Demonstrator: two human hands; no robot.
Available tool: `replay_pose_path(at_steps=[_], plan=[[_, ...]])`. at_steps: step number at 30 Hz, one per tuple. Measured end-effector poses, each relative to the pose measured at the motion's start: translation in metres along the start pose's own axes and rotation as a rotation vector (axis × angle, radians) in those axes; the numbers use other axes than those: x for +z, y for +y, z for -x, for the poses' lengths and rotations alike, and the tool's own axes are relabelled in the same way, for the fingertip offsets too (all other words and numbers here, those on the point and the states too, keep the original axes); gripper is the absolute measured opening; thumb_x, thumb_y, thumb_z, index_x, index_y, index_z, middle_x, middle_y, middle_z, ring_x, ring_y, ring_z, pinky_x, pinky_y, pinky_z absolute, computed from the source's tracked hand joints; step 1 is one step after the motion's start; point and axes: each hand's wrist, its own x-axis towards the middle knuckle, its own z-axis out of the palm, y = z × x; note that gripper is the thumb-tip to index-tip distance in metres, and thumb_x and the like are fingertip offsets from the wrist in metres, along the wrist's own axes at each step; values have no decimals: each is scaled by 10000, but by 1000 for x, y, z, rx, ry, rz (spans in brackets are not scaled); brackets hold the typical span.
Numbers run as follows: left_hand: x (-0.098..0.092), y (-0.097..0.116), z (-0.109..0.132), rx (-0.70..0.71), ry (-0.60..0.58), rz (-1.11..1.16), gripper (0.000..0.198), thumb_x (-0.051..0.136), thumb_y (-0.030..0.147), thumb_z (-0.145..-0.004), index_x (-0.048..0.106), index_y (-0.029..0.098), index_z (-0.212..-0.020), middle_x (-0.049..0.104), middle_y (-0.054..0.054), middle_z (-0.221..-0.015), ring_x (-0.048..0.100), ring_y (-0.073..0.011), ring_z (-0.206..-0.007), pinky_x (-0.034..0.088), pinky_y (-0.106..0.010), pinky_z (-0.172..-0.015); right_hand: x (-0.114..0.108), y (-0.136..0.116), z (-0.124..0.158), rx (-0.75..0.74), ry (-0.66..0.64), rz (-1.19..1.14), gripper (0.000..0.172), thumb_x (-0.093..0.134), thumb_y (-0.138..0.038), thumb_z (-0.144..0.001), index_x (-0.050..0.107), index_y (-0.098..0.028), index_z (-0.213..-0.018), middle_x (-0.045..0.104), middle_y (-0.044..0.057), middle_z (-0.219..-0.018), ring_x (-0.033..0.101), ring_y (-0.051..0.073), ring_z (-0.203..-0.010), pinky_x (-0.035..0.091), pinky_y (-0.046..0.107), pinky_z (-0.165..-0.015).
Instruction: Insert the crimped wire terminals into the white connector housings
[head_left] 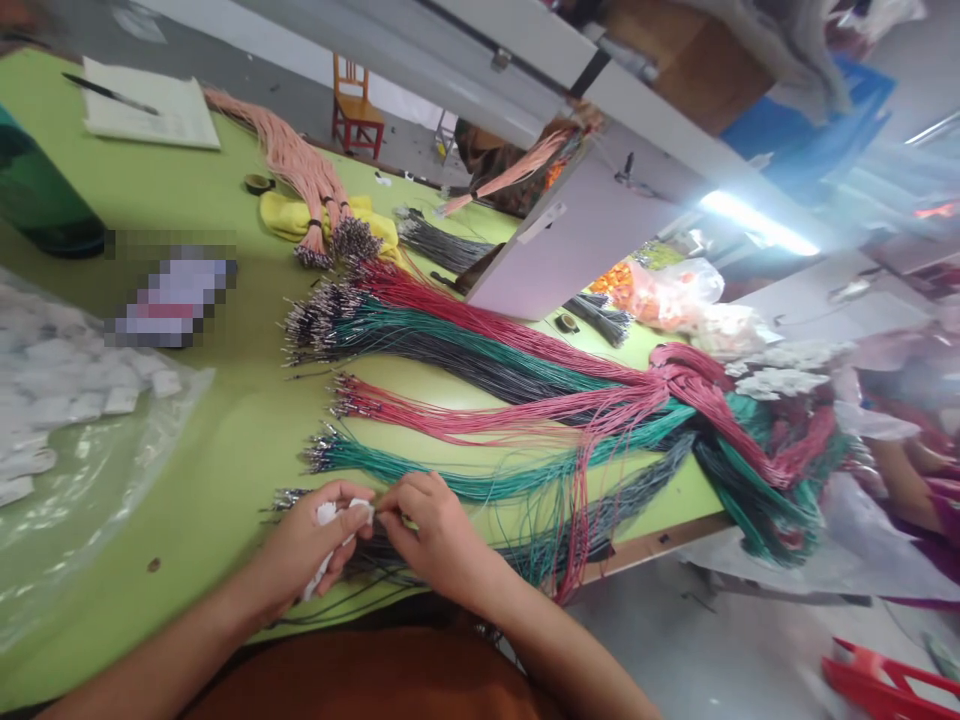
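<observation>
Several small white plastic connector housings [328,513] sit in my left hand [304,545], its fingers curled around them. One housing [363,508] sticks out between the thumb and forefinger. Against it, my right hand [435,520] is closed in a pinch; what lies between its fingertips is too small to make out. Under and beside both hands run dark wires [600,515] with metal-tipped ends. Just beyond lies a bundle of green wires [450,482], then a bundle of red wires [465,420], their crimped ends pointing left.
A clear plastic bag [150,440] of white housings lies at left, near a blurred-out phone [176,300] and a green bottle [45,190]. Thicker wire bundles [487,335] stretch across the green table [247,410]. A grey panel [555,240] stands behind. Another person's arm [907,480] shows at right.
</observation>
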Motion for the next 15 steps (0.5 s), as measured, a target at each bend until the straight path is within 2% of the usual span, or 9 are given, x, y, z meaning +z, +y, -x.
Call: replay_pose_path(at_steps=[6, 9, 10, 12, 15], plan=[[1, 1, 1, -1, 1, -3, 346, 616, 454, -756, 500, 189, -946, 553, 56, -631, 353, -27, -321, 295, -139, -263, 0, 0, -1, -27, 10, -49, 143, 500, -100, -836, 563, -182, -738, 613, 13, -710, 552, 137, -690, 388, 256, -674], [1, 3, 1, -28, 21, 11, 371, 621, 469, -741, 498, 194, -956, 569, 47, -660, 350, -26, -328, 291, -138, -262, -7, 18, -11, -4, 25, -123, 146, 497, -154, -870, 586, -187, -759, 619, 8, -710, 565, 128, -679, 409, 238, -661], [1, 3, 1, -36, 27, 15, 380, 624, 476, -734, 496, 196, -959, 573, 45, -671, 350, -26, -330, 289, -138, -260, -10, 28, -16, 36, 65, -85, 151, 493, -168, -880, 592, -187, -768, 619, 14, -719, 565, 134, -689, 411, 243, -666], [2, 4, 0, -49, 39, 20, 396, 629, 488, -720, 496, 201, -957, 571, 45, -680, 352, -27, -333, 290, -139, -257, -15, 49, -27, 142, 149, 140, 153, 492, -159, -878, 600, -182, -773, 614, 41, -746, 555, 165, -732, 400, 274, -689], [3, 6, 0, -66, 41, 26, 400, 632, 497, -712, 495, 205, -949, 561, 50, -678, 347, -28, -340, 291, -139, -257, -17, 74, -39, 221, 151, 455, 150, 519, -95, -829, 587, -174, -722, 596, 78, -768, 520, 208, -765, 365, 318, -703]])
